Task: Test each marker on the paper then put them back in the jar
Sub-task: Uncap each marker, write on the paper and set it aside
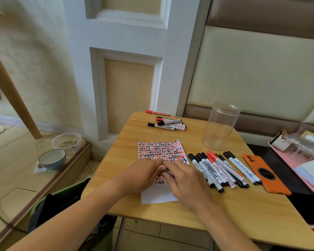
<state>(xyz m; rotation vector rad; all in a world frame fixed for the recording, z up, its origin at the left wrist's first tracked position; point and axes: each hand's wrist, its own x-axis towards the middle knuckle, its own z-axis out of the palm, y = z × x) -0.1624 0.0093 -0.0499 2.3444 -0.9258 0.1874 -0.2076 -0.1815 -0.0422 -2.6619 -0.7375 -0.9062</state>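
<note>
Small wooden table (203, 211). Paper (161, 151) lies under both hands. Marker row (219, 169) just beside the right hand (184, 180), w/ orange phone (266, 173) beyond; clear jar (220, 126) & far marker pile (168, 123) past it.

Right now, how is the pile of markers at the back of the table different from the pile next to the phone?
The back pile is smaller and lies crosswise by the table's far edge; the near pile holds more markers, fanned diagonally between the paper and the phone. One red-capped marker lies apart behind the back pile. Both mix black and red caps, and both are outside the jar.
</note>
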